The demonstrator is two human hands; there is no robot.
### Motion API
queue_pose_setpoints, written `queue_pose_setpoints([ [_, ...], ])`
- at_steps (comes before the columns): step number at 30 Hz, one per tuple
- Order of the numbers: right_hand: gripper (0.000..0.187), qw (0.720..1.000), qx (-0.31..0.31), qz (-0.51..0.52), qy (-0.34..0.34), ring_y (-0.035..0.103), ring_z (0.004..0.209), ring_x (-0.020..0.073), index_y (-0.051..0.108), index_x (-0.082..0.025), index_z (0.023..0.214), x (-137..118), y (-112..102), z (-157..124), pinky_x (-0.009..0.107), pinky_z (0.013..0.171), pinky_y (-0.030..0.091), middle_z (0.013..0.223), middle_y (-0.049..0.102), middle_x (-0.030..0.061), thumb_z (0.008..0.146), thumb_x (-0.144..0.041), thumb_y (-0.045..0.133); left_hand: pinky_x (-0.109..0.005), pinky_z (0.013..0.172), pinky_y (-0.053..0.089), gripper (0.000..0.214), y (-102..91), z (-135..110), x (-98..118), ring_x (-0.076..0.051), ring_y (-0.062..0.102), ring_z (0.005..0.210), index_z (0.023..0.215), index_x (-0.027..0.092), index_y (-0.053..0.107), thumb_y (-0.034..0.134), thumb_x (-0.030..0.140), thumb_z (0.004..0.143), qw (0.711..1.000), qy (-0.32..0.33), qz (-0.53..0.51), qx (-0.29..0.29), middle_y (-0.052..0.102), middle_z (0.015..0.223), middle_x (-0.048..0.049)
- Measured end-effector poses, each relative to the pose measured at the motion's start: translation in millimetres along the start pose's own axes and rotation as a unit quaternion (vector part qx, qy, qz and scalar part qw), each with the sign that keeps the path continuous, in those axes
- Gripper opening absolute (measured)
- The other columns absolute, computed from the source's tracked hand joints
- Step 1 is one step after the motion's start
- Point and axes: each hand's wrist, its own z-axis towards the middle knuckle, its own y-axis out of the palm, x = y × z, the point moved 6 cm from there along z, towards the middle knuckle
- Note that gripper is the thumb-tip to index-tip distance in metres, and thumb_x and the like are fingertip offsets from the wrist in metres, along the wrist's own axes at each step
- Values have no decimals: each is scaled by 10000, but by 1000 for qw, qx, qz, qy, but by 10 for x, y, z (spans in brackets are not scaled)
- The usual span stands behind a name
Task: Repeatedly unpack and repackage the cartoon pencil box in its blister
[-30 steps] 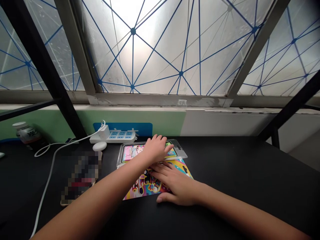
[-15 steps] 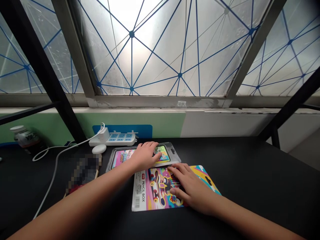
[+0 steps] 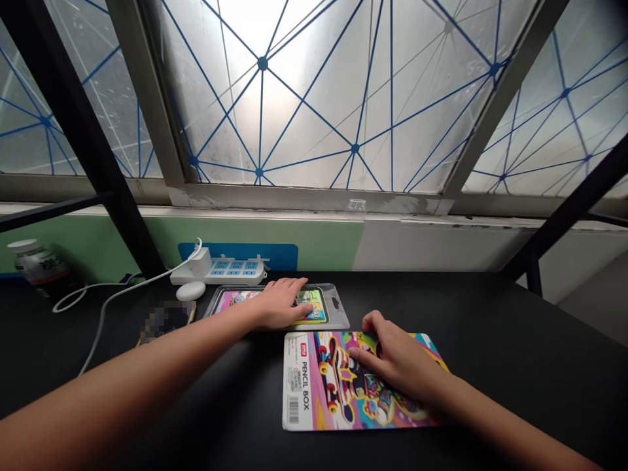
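Note:
On the black table lies a clear plastic blister pack (image 3: 338, 315) with a colourful insert. My left hand (image 3: 280, 305) rests flat on top of it, fingers stretched out and the thumb apart, hiding its middle. Nearer to me is a bright printed backing card (image 3: 331, 392) marked "PENCIL BOX", with a skateboard picture and a barcode. My right hand (image 3: 400, 356) grips this card at its far edge, with the fingers curled over the edge and the thumb on the printed face. The card's right part is partly covered by that hand.
A white power strip (image 3: 238, 271) stands against the wall, its white cable (image 3: 103, 320) running down the left side. Beside it lie a white round object (image 3: 190, 291) and a blurred-out item (image 3: 164, 320). A dark jar (image 3: 42, 271) stands far left. Black metal struts flank the table.
My right hand has drawn the card toward me and to the right, apart from the plastic pack. Its fingers have curled over the card's edge. My left hand stays on the pack.

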Motion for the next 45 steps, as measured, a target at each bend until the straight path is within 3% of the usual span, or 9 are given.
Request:
queue_pose_setpoints([
  [3, 397, 1000, -12, 22, 4, 529, 630, 180, 476, -242, 905, 120, -238, 108, 303, 599, 376, 726, 609, -7, 877, -629, 563, -509, 1062, 384, 914, -52, 54, -62, -388, 410, 1395, 1538, 166, 314, 366, 772, 856, 999, -15, -18, -38, 408, 1548, -189],
  [5, 419, 999, -23, 41, 2, 540, 667, 183, 525, -234, 848, 272, -387, 281, 297, 615, 388, 744, 628, 5, 876, -652, 539, -523, 1075, 366, 909, -49, 62, -64, -388, 397, 1402, 1529, 193, 338, 377, 786, 841, 999, -13, -21, -41, 413, 1548, -175],
  [10, 605, 986, -144, 49, 67, 533, 629, 176, 606, -205, 686, 821, -359, 819, 283, 555, 371, 680, 632, 14, 789, -792, 504, -619, 1159, 141, 892, 59, -8, -7, -377, 232, 1479, 1542, 194, 311, 353, 772, 864, 1000, 3, -2, 0, 292, 1612, -159],
  [14, 630, 982, -167, 28, 79, 539, 585, 181, 630, -205, 633, 1002, -298, 1090, 288, 520, 354, 619, 622, 14, 724, -824, 546, -630, 1164, 118, 885, 112, -41, -4, -358, 229, 1482, 1548, 195, 299, 331, 773, 878, 1000, 18, 10, 14, 283, 1618, -151],
  [17, 613, 986, -147, 17, 74, 608, 671, 230, 681, -208, 681, 954, -312, 1176, 305, 572, 410, 697, 684, 46, 696, -813, 586, -622, 1166, 133, 878, 107, -38, -14, -349, 239, 1479, 1549, 215, 296, 316, 783, 880, 999, 27, 13, 20, 289, 1618, -135],
  [23, 580, 996, -79, 37, 28, 639, 994, 269, 701, -221, 1033, 630, -225, 1197, 308, 823, 472, 1131, 712, 91, 797, -732, 564, -627, 1159, 146, 860, 100, -58, -1, -357, 254, 1472, 1547, 220, 294, 315, 773, 889, 999, 36, 18, 32, 311, 1607, -147],
  [31, 527, 992, -111, 54, 12, 630, 727, 207, 730, -204, 877, 510, -192, 1135, 280, 617, 450, 833, 709, 38, 773, -707, 612, -603, 1170, 149, 854, 85, -143, 63, -336, 270, 1470, 1544, 238, 293, 342, 776, 882, 998, 58, 18, 32, 327, 1603, -129],
  [40, 481, 993, -107, 44, 21, 667, 878, 285, 762, -225, 873, 549, -398, 1060, 321, 733, 478, 957, 756, 58, 714, -672, 687, -608, 1173, 127, 822, 83, -193, 89, -340, 265, 1473, 1525, 268, 340, 372, 770, 876, 997, 75, 6, 16, 329, 1603, -121],
  [45, 533, 993, -108, 44, 24, 661, 790, 250, 754, -217, 893, 449, -282, 1006, 306, 655, 471, 892, 744, 53, 772, -712, 599, -604, 1181, 90, 828, 68, -184, 82, -347, 261, 1474, 1509, 268, 372, 457, 759, 848, 997, 62, -49, 22, 341, 1599, -114],
])
